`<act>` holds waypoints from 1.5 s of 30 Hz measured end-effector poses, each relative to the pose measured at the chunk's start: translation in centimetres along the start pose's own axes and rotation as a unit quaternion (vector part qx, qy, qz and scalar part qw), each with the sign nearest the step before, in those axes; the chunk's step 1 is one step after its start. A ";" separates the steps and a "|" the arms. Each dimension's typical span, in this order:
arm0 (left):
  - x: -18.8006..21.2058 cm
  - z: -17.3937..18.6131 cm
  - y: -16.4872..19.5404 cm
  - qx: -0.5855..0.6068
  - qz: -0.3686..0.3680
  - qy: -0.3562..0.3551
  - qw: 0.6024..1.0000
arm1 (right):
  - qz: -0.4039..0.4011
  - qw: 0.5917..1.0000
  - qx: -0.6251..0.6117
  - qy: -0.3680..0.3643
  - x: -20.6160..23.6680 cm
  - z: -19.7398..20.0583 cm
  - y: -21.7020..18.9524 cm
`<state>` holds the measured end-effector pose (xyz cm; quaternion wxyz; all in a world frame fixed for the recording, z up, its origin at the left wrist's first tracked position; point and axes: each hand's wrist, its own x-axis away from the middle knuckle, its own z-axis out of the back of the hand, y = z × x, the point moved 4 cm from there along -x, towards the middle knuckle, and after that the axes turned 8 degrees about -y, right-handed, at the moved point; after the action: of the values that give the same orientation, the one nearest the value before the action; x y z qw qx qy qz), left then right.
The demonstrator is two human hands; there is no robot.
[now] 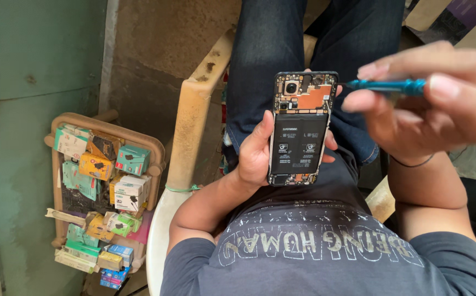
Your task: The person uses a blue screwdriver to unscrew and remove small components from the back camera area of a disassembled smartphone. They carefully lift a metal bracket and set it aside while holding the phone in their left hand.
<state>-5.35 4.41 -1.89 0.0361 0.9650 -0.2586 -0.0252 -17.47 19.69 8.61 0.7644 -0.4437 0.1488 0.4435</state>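
Note:
My left hand [255,152] holds an opened smartphone [301,128] upright over my lap, back cover off, with the black battery, orange board cover and camera module exposed. My fingertips wrap round its right edge. My right hand [430,104] is raised to the right of the phone and pinches a thin blue-handled screwdriver [387,85]. Its tip points left and sits just beside the phone's upper right corner, close to the orange cover. I am seated in dark jeans and a grey printed shirt.
A cream plastic chair arm [191,126] runs along my left side. On the floor to the left stands a brown tray [156,149] piled with several small coloured boxes. A green wall [29,66] is further left, and cardboard lies at the top right.

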 end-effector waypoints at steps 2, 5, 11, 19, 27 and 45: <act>-0.1 -0.1 0.0 0.009 -0.009 -0.006 1.000 | -0.006 1.000 -0.013 -0.009 0.1 0.2 0.0; -0.1 0.0 0.1 0.009 -0.008 -0.001 1.000 | -0.013 0.996 -0.078 -0.038 0.3 0.0 0.2; -0.1 0.1 0.0 0.007 -0.006 -0.005 1.000 | 0.012 1.000 -0.025 -0.003 0.2 -0.3 0.3; 0.0 0.3 0.1 0.007 -0.001 -0.002 1.000 | 0.035 0.999 -0.035 -0.020 -0.7 -0.5 0.3; 0.0 0.3 0.2 -0.002 -0.006 0.000 1.000 | 0.006 0.997 -0.069 -0.033 0.4 -0.3 0.3; 0.2 0.6 0.0 0.007 -0.009 -0.009 1.000 | 0.029 0.994 -0.095 -0.055 -0.7 -0.1 -0.1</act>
<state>-5.25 4.26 -2.50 0.0272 0.9672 -0.2505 -0.0323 -17.76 19.19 9.08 0.7125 -0.4852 0.0765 0.5011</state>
